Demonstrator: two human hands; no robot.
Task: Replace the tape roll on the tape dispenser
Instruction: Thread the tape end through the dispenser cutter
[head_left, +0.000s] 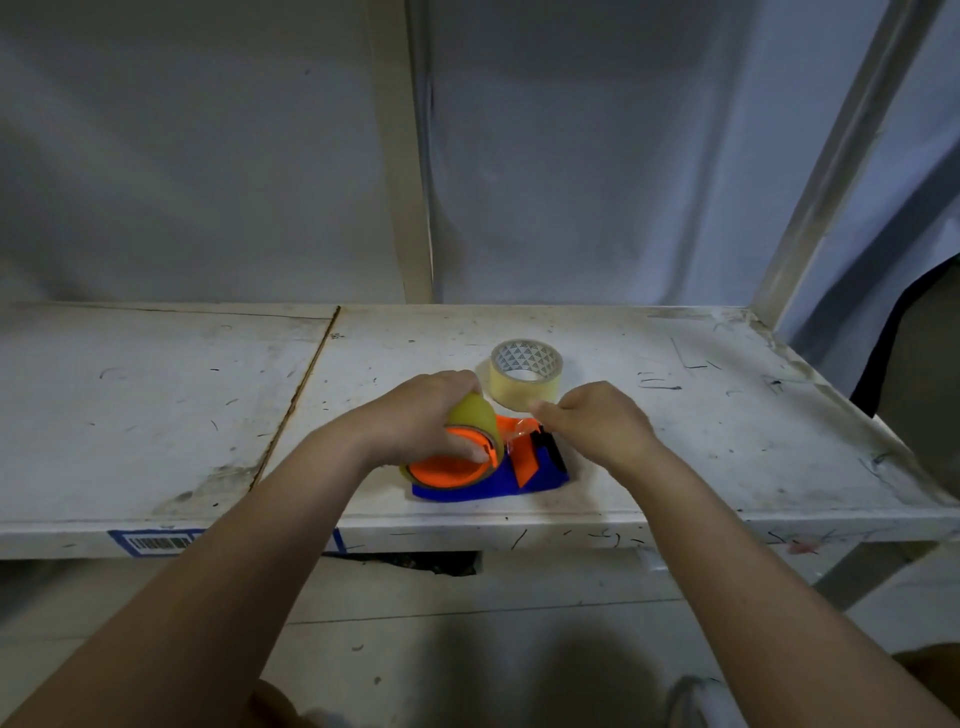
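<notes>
A blue and orange tape dispenser (524, 480) lies near the front edge of a white shelf (675, 447). A yellowish tape roll (475, 418) sits on its orange hub, and my left hand (421, 415) wraps over the top of that roll. My right hand (597, 423) is beside the dispenser's black cutter end, its fingers pinched on a clear strip of tape (519, 428) that runs from the roll. A second, pale tape roll (525, 376) with a patterned core stands just behind both hands.
The scuffed shelf has a seam (301, 395) running left of the dispenser and a blue barcode label (156, 543) on its front lip. Metal uprights (405, 156) rise behind and at the right. A dark object (904, 338) is beyond the right edge.
</notes>
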